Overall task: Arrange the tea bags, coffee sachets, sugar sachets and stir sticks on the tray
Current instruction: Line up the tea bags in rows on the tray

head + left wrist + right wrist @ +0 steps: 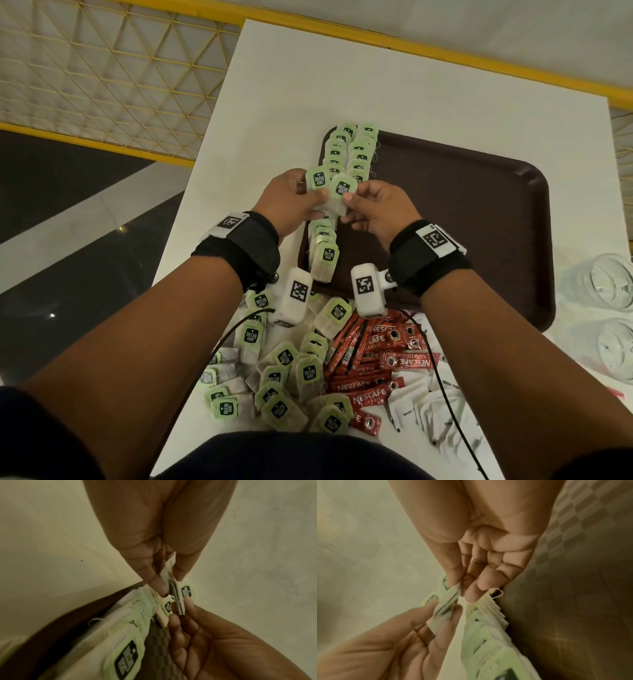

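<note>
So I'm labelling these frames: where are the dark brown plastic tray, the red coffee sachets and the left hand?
dark brown plastic tray (479, 219), head view, bare floor.
red coffee sachets (371, 373), head view, pile's middle.
left hand (291, 202), head view, back.

We see dark brown rectangular plastic tray (479, 212) on white table. Green-tagged paper tea bags (356, 150) overlap in rows along tray's left edge. Small bunch of tea bags (334, 193) held above rows. Loose tea bags (284, 370) heaped off tray, near edge. Red coffee sachets (373, 359) piled beside them; white sugar sachets (421, 401) just right.
</note>
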`<state>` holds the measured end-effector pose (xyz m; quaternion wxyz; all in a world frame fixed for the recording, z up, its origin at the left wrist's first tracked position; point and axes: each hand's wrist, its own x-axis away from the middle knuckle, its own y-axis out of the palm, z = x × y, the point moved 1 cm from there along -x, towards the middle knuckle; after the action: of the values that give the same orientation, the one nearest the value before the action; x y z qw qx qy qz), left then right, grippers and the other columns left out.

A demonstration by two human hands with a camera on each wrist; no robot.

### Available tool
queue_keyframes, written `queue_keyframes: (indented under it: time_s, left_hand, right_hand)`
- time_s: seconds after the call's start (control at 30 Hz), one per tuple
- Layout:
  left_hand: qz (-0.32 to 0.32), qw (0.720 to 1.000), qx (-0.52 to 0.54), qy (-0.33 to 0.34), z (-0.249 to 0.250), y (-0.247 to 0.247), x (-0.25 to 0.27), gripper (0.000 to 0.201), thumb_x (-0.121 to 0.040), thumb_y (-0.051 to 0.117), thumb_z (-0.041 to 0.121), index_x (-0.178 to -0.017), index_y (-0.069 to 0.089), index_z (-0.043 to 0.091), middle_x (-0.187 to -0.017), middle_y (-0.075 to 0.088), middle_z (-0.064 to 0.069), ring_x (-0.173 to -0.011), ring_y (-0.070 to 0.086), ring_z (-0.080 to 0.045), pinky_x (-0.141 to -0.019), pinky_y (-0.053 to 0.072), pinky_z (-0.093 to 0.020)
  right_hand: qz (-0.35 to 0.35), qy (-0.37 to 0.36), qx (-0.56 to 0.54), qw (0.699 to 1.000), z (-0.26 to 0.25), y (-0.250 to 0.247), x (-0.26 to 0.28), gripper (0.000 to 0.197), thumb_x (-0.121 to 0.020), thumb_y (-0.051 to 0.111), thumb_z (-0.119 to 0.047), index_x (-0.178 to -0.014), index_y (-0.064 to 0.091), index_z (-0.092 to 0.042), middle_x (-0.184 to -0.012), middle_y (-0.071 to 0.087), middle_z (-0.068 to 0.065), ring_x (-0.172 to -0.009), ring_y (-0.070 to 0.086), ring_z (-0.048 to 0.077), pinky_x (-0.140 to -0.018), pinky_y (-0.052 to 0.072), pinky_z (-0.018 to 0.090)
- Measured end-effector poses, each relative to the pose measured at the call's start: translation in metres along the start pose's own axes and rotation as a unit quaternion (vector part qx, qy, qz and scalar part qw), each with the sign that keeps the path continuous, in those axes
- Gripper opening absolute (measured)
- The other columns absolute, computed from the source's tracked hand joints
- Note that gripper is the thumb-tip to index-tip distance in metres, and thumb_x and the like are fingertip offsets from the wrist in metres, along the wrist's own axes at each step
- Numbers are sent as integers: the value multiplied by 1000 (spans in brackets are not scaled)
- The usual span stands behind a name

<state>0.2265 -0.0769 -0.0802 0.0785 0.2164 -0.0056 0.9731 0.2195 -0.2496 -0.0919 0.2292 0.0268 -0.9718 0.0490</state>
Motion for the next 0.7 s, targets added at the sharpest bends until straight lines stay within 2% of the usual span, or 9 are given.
queue_keyframes:
  time_s: [0.03, 0.1, 0.17, 0.23, 0.37, 0.47, 0.57, 0.7]
  left_hand:
    - [6, 1000, 4, -4, 0, 0, 0, 14, -96, 57, 5, -110, 60, 5, -108, 68, -12, -96, 69, -24, -78, 60, -31]
    - [15, 1000, 17, -14, 1, -3, -1, 16, -100, 47, 5, -110, 59, 5, -109, 66, -12, -99, 68, -25, -80, 60, -31]
    - [23, 999, 17, -18, -1, -7, 0, 20, -101, 45, 6, -114, 60, 2, -114, 67, -14, -100, 68, -26, -80, 60, -31]
    - [39, 999, 2, -14, -2, -11, 2, 22, -102, 45, 7, -116, 60, 1, -114, 67, -15, -99, 67, -23, -77, 60, -28]
    - [56, 998, -38, -6, -4, -15, 5, 21, -100, 49, 12, -114, 65, 10, -112, 69, -9, -96, 64, -17, -76, 56, -27]
    - [62, 995, -82, 6, -3, -15, 8, 18, -100, 51, 16, -109, 67, 15, -105, 69, -9, -90, 58, -16, -74, 49, -26]
    - [61, 993, -98, 18, -2, -15, 10, 15, -99, 54, 17, -106, 68, 15, -99, 67, -6, -85, 54, -15, -68, 47, -23]
    - [50, 993, -100, 26, 0, -14, 14, 1, -94, 63, 17, -95, 63, 18, -100, 66, -15, -89, 61, -19, -68, 53, -27]
  right_hand:
    - [15, 7, -7, 1000, 1, -3, -2, 8, -94, 63, -12, -95, 56, -8, -80, 69, 8, -57, 66, 11, -50, 50, 20]
    - [41, 17, 26, 999, 2, -10, -5, 12, -95, 61, -13, -102, 56, -5, -86, 69, 11, -56, 64, 9, -48, 49, 19]
    - [60, 18, 104, 993, 3, -18, -7, 7, -94, 63, -15, -94, 59, -10, -86, 68, 9, -56, 61, 9, -48, 47, 19]
    - [78, 13, 164, 983, 4, -22, -11, 12, -91, 67, -19, -82, 59, -18, -80, 67, 5, -54, 57, 9, -46, 45, 17]
    - [100, 9, 219, 971, 1, -22, -19, 16, -87, 72, -24, -80, 59, -18, -76, 66, 2, -51, 56, 10, -46, 43, 16]
    - [127, 12, 232, 964, 2, -19, -24, 22, -85, 73, -30, -74, 56, -21, -80, 69, 4, -56, 60, 15, -57, 54, 28]
    - [145, 23, 256, 955, 4, -19, -25, 25, -81, 73, -39, -75, 54, -24, -85, 69, 3, -73, 67, 23, -74, 59, 41]
    - [155, -21, 250, 956, -2, -17, -15, 25, -85, 69, -44, -79, 57, -22, -84, 65, 2, -76, 66, 22, -75, 58, 42]
